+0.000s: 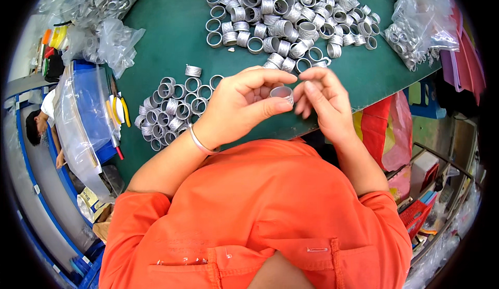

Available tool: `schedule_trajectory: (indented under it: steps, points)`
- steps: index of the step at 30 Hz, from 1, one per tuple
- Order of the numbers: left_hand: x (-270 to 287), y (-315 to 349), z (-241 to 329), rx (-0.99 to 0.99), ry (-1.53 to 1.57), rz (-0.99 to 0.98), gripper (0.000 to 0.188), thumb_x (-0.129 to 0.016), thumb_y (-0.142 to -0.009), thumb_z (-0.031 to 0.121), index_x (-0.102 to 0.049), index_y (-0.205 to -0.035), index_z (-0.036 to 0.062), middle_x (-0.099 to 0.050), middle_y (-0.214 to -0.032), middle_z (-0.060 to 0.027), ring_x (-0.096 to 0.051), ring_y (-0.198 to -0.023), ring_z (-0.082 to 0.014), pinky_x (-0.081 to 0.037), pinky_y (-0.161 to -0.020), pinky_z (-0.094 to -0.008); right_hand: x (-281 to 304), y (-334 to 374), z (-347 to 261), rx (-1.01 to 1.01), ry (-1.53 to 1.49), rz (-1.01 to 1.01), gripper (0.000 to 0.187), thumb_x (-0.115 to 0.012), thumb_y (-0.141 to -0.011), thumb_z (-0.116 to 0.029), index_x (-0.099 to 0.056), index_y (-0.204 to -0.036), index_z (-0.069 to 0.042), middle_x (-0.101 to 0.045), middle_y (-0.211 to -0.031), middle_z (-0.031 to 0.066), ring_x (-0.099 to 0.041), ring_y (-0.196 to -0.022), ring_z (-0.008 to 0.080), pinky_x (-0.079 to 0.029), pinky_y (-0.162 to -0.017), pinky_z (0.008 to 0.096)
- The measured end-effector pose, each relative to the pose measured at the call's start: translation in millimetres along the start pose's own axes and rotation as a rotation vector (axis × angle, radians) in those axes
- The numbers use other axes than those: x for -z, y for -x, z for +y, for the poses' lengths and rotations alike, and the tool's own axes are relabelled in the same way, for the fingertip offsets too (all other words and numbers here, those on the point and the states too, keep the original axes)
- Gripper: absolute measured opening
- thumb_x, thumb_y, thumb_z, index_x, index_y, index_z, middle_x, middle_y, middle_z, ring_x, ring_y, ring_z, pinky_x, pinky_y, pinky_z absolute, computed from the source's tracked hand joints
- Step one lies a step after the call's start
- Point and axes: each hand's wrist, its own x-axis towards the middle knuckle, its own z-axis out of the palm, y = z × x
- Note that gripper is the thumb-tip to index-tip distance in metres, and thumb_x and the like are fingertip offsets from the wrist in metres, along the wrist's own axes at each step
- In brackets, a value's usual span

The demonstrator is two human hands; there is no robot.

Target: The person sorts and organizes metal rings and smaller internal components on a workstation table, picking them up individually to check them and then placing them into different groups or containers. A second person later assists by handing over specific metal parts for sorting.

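My left hand (pixel 240 97) is closed on a short silver metal ring (pixel 282 94), held between thumb and fingers just above the table's near edge. The ring is tilted so its round opening shows. Close beside it on the right is my right hand (pixel 327 101), its fingers loosely curled and apart, with nothing visible in them. Beyond both hands lies a big heap of similar rings (pixel 283 28) with rough, textured outsides. A smaller group of rings (pixel 167 113) sits left of my left wrist, partly hidden by that hand.
The table (pixel 169 34) is green. Clear plastic bags of rings stand at the far left (pixel 112 0) and far right (pixel 410 34). Yellow-handled pliers (pixel 126 111) lie by a blue bin (pixel 96 114) on the left. Another person (pixel 39 125) is at the far left.
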Motion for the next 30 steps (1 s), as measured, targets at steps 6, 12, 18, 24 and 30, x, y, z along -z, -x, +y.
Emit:
schedule_trajectory:
  steps: [6, 12, 18, 24, 30]
  points:
    - [6.5, 2.9, -4.9, 0.184, 0.483, 0.032, 0.042, -0.071, -0.077, -0.001, -0.054, -0.116, -0.0047, -0.060, -0.105, -0.0103, -0.062, -0.085, -0.0133, -0.054, -0.071, -0.0250, 6.6, -15.7, -5.2, 0.578, 1.134, 0.280, 0.022, -0.065, -0.075, 0.002, -0.061, -0.096, -0.001, -0.056, -0.088, 0.0110, -0.055, -0.079, 0.0265, -0.045, -0.068, 0.0351]
    - [8.2, 2.0, -3.7, 0.226, 0.562, 0.055, 0.042, -0.070, -0.078, 0.000, -0.051, -0.116, -0.0019, -0.060, -0.104, -0.0113, -0.064, -0.082, -0.0162, -0.055, -0.068, -0.0259, 8.5, -18.1, -1.4, 0.642, 1.243, 0.274, 0.015, -0.067, -0.072, 0.000, -0.063, -0.086, -0.003, -0.054, -0.087, 0.0102, -0.053, -0.080, 0.0283, -0.044, -0.070, 0.0372]
    - [8.9, 4.3, -3.1, 0.147, 0.544, 0.092, 0.044, -0.072, -0.077, 0.002, -0.052, -0.116, 0.0008, -0.059, -0.103, -0.0097, -0.061, -0.090, -0.0154, -0.052, -0.070, -0.0256, 5.9, -17.1, -7.1, 0.593, 1.279, 0.194, 0.015, -0.069, -0.070, 0.000, -0.062, -0.082, -0.002, -0.055, -0.089, 0.0103, -0.053, -0.082, 0.0292, -0.044, -0.072, 0.0372]
    - [82.9, 17.5, 8.7, -0.236, -0.107, 0.327, 0.029, -0.060, -0.071, -0.008, -0.048, -0.093, 0.0063, -0.053, -0.100, -0.0071, -0.055, -0.089, -0.0146, -0.045, -0.080, -0.0267, 4.5, -0.5, -12.5, 0.274, 0.647, 0.123, 0.011, -0.069, -0.075, 0.000, -0.059, -0.077, -0.002, -0.059, -0.104, 0.0098, -0.058, -0.086, 0.0176, -0.045, -0.070, 0.0254]
    - [102.7, 38.3, 18.3, -0.054, -0.976, 0.115, 0.016, -0.062, -0.067, -0.002, -0.056, -0.081, 0.0006, -0.054, -0.091, -0.0088, -0.056, -0.086, -0.0215, -0.045, -0.078, -0.0289, -4.3, -0.2, -3.7, 0.198, 0.183, 0.007, 0.042, -0.069, -0.074, 0.006, -0.047, -0.108, -0.005, -0.057, -0.110, 0.0075, -0.056, -0.092, 0.0127, -0.047, -0.073, 0.0241]
